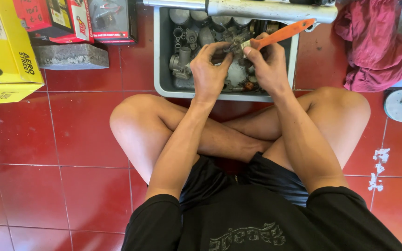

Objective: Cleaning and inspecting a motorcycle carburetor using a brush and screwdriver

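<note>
Yellow box (far left), red packages, orange-handled brush in right hand.

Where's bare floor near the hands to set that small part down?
Bare red floor tiles lie left of the left knee, below the grey stone block and yellow box. A narrower strip lies right of the right knee, beside the magenta cloth. The grey tray under the left hand and right hand is crowded with metal parts.

yellow box | grey stone block | crumpled pink cloth | red tiled floor
</note>
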